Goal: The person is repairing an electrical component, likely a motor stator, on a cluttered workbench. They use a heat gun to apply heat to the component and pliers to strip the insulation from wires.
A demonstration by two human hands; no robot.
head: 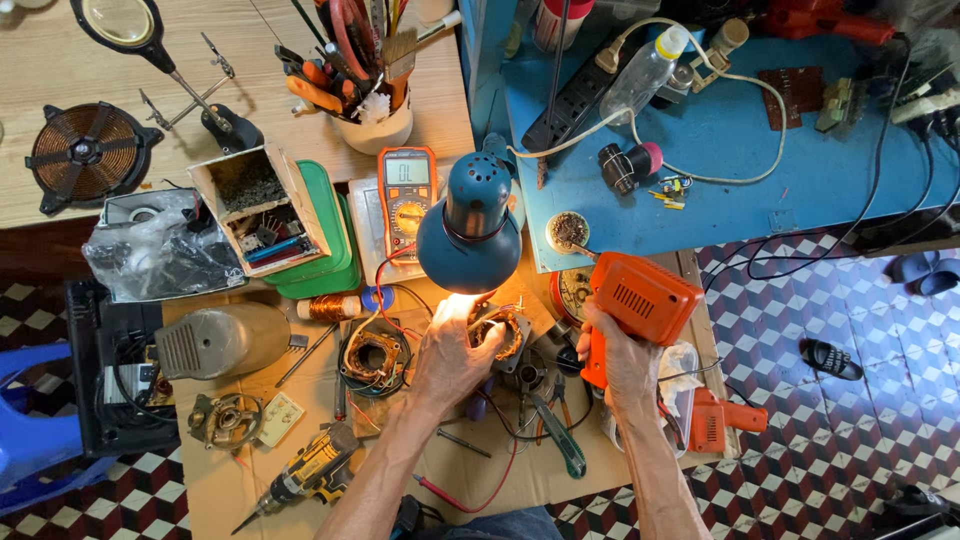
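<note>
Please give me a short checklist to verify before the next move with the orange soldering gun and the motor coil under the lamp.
1. Right hand grips the soldering gun: ok.
2. Left hand steadies the coil: ok.
3. Lamp lights the coil: ok.
4. Gun tip position: it points at the small tin, away from the coil: not ok.
5. Gun is hot or powered: cannot tell.
6. Left fingers away from the joint: cannot tell, glare hides it.
</note>
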